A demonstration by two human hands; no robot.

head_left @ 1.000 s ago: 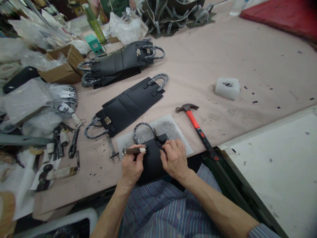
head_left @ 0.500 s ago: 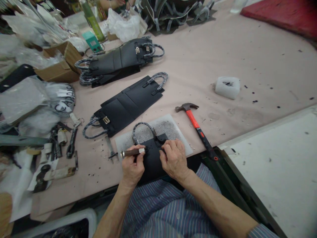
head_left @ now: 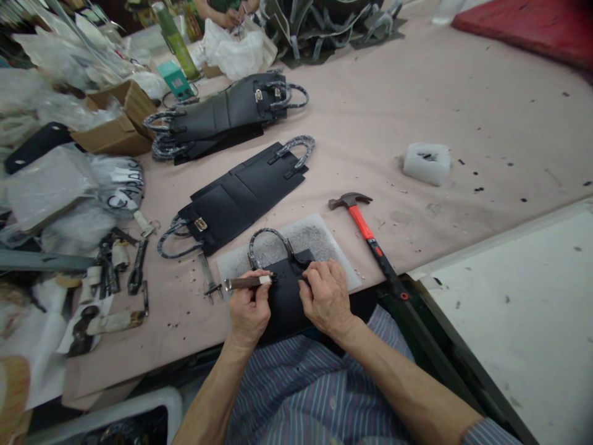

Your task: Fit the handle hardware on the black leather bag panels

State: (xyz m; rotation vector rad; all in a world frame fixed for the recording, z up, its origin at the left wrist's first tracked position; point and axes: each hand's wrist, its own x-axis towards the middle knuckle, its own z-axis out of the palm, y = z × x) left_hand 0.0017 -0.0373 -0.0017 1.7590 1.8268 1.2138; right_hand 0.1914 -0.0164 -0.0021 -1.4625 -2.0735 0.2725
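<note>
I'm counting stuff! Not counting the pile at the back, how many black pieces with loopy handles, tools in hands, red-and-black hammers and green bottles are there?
Black loopy-handled pieces: 2, the near piece under the right hand and the flat piece
Tools in hands: 1, the punch-like tool in the left hand
Red-and-black hammer: 1
Green bottle: 1
Total: 5

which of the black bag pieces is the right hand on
The nearest piece, partly over the white, grey-speckled board. The single flat piece beyond it and the stacked pieces farther back have no hand on them.
</note>
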